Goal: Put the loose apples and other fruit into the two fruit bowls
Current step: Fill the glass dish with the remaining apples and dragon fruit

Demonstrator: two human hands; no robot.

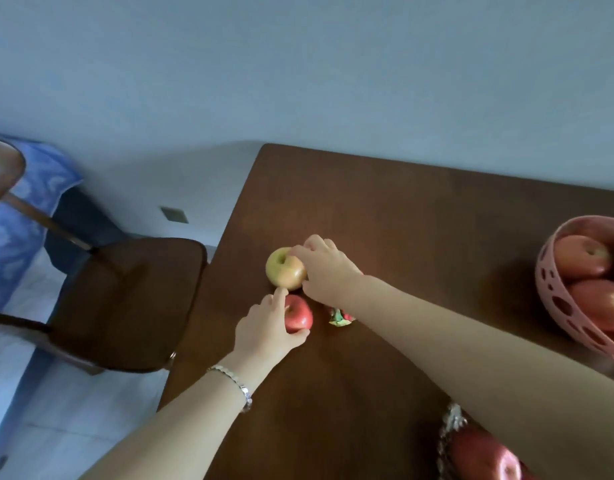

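Partly done: pink bowl (pixel 555 306) at 3 o'clock and silver bowl (pixel 449 431) at 5 already hold apples. Left hand (pixel 264 332) wraps the red apple (pixel 300 315), right hand (pixel 324 268) cups the yellow apple (pixel 283 271), both on the table (pixel 419 220) at centre. Small red-green item (pixel 339 317) beside them, possibly fruit, also remains.

Bare forearms; silver bracelet (pixel 237 384) on left wrist.

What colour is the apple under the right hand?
Yellow-green with a reddish blush, the apple under the right hand, in the head view.
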